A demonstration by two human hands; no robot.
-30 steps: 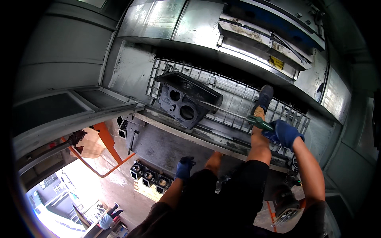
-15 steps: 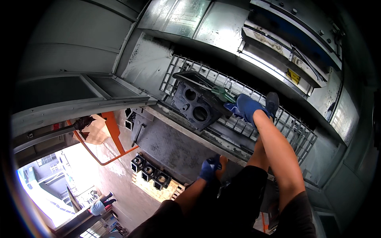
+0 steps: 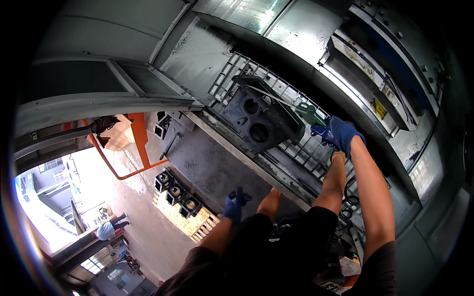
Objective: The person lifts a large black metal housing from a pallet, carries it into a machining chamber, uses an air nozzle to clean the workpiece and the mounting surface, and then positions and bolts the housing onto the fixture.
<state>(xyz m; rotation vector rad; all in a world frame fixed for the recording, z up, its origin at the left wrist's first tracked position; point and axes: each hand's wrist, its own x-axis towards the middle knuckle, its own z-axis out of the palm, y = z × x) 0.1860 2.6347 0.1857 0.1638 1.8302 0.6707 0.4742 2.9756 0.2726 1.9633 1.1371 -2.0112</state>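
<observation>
My right hand (image 3: 343,134), in a blue glove, is closed around a green air blow gun (image 3: 310,113). The gun's long thin nozzle points left over a dark metal casting (image 3: 269,121) with two large round holes. That casting rests on a metal grating (image 3: 301,153) inside the grey cabinet. Lower and to the left, my left hand (image 3: 233,206), also gloved in blue, hangs beside my bent leg with its fingers apart and holds nothing that I can see. One of my legs reaches onto the grating below my right hand, which hides part of it.
Three dark castings (image 3: 175,192) stand on a wooden pallet (image 3: 190,222) on the floor. An orange frame (image 3: 140,143) stands left of the cabinet sill (image 3: 237,153). A black hose (image 3: 351,200) loops by my right forearm. A person (image 3: 106,231) is far off at lower left.
My right hand and the blow gun have moved right, baring the long nozzle over the casting. My left hand has moved left and down, away from my leg. The view has tilted.
</observation>
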